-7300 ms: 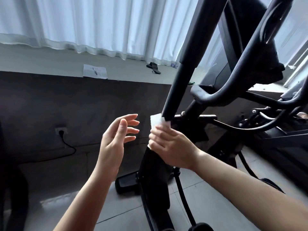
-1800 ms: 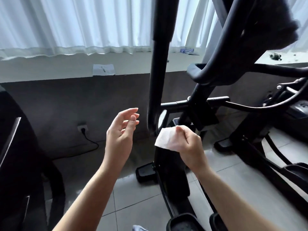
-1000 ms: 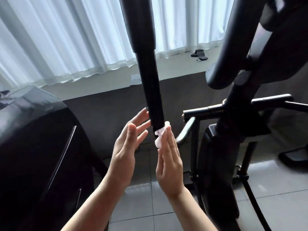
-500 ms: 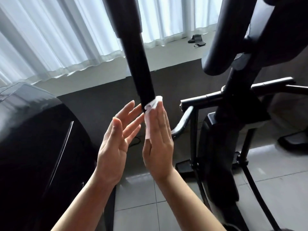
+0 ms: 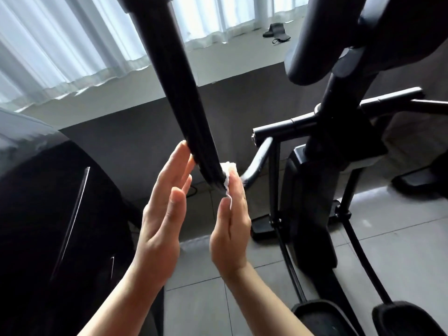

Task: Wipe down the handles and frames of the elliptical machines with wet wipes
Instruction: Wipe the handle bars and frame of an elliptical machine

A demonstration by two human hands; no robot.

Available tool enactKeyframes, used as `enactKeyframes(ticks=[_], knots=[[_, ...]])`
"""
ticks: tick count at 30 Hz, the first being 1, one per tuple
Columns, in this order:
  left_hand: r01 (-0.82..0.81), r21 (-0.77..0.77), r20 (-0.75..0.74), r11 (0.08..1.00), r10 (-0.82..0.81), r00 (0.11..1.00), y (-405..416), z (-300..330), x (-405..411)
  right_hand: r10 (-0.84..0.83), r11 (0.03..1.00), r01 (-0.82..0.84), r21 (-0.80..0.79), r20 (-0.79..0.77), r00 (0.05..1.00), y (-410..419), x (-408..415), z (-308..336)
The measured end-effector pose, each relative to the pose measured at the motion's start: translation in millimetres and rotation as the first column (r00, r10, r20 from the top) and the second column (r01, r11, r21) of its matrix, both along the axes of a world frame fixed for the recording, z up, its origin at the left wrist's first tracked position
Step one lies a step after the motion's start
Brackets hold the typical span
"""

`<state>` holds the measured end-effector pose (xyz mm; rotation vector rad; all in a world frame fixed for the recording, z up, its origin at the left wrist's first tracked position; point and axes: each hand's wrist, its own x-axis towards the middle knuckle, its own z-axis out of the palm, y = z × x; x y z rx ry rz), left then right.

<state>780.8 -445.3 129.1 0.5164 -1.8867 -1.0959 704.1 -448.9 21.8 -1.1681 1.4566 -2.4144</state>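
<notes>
Black bar: the moving handle bar (image 5: 180, 93) of the elliptical slants down from the top of my view to between my two hands; its lower end is blurred.
Wipe slipping: I judge the wet wipe (image 5: 228, 174) could slide out, because my right hand (image 5: 230, 229) only presses it flat against the bar's right side and does not curl round it.
Patch missed: with the wipe bunched small at my fingertips, only a narrow strip of the bar is covered, so the far side could stay dirty unless I turn my hand round it.
Bar swinging: the bar looks free to pivot, so a hard push from one side could send it away from me; my left hand (image 5: 162, 214) on the opposite side is there to check that, I think.
Right fingers: straight and together, pointing up along the bar, the crumpled white wipe between their tips and the metal.
Left fingers: straight and a little spread, holding nothing; the longest fingertips (image 5: 183, 149) lie at the bar's left edge, but whether they touch it I cannot tell.
Wipe's place: low on the bar, on its right side, against my right fingertips.
Rest of machine: the frame's central post (image 5: 315, 190) and cross bar (image 5: 286, 126) stand to the right, apart from my hands.
Left of me: another dark machine housing (image 5: 48, 214).
</notes>
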Motion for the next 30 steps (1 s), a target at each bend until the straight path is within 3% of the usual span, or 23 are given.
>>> enactKeyframes(ticks=[3, 6, 12, 15, 17, 23, 26, 28, 30], knots=[[0.001, -0.023, 0.048, 1.000, 0.000, 0.999, 2, -1, -1, -0.030, 0.999, 0.027, -0.033, -0.087, 0.996, 1, 19, 13], [0.004, -0.075, 0.094, 0.997, 0.003, 0.996, 5, -7, -3, -0.064, 0.997, 0.070, 0.028, -0.179, 0.982, -11, -9, -18], [-0.015, -0.132, 0.132, 0.991, 0.033, 0.991, 0, -14, -5, 0.175, 0.938, -0.108, 0.330, -0.181, 0.968, -32, -109, -71], [-0.015, -0.146, 0.141, 0.989, 0.036, 0.989, -3, -15, -2, 0.255, 0.878, -0.091, 0.470, -0.299, 0.920, -58, -162, -72], [-0.016, -0.147, 0.149, 0.989, 0.038, 0.988, -3, -15, -2, 0.252, 0.850, -0.079, 0.521, -0.270, 0.929, -70, -174, -69], [-0.056, -0.192, 0.162, 0.980, 0.088, 0.983, -3, -19, -8, 0.244, 0.918, -0.239, 0.317, 0.023, 0.969, -25, -94, -24], [-0.084, -0.193, 0.118, 0.978, 0.108, 0.987, -1, -23, -15, 0.331, 0.893, -0.391, 0.223, 0.264, 0.906, 7, -62, 5], [-0.115, -0.217, 0.104, 0.969, 0.140, 0.985, 0, -25, -18, 0.474, 0.841, -0.527, 0.121, 0.304, 0.826, 17, -66, 23], [-0.142, -0.264, 0.098, 0.954, 0.173, 0.980, 0, -28, -20, 0.495, 0.849, -0.528, 0.005, 0.341, 0.799, 16, -87, 34]])
